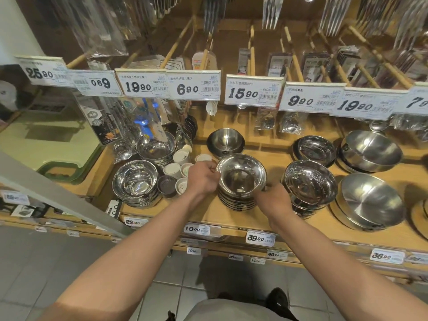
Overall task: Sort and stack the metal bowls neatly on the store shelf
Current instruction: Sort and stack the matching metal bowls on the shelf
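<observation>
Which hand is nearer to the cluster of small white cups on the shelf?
Left. The left hand grips the near stack of bowls at its left rim, right beside the white cups. The right hand is on the stack's far side from them.

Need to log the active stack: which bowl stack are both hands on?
The middle front stack: left hand grips its rim, right hand its side. The others stand untouched.

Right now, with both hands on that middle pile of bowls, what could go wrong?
The stack of bowls stands near the shelf edge, so a nudge might tip it off. The left hand is beside small white cups and could knock them. The right hand may bump the neighbouring stack.
</observation>
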Motion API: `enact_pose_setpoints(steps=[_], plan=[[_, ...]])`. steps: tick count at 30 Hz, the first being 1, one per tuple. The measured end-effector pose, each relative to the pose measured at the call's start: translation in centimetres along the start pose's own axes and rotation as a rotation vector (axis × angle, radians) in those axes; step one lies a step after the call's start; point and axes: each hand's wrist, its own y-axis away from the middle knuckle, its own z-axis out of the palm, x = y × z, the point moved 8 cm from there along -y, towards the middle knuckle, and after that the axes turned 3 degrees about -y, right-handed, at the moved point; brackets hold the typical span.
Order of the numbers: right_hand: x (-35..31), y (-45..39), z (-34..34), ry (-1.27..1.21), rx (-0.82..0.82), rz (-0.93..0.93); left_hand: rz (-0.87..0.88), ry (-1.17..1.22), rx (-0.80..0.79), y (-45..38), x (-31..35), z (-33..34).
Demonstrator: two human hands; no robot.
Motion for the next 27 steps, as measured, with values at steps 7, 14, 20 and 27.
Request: enact_pose_setpoints(steps=[7, 14, 20, 27], plan=[[-0.49, 0.08, -0.06, 0.121, 0.039, -0.071, 0.031, -0.064, 0.034, 0.04, 0.06, 0.29], [0.09, 0.01, 0.53, 0.259, 0.031, -0.049, 0.024, -0.033, 0.036, 0.26, -0.25, 0.67], [0.35, 0.23, 0.75, 0.289, 0.044, -0.070, 0.049, -0.004, 0.060, 0.44, 0.03, 0.61], [0.14, 0.48, 0.47, 0.258, 0.044, -0.107, 0.021, -0.009, 0.041, 0.64, -0.11, 0.70]])
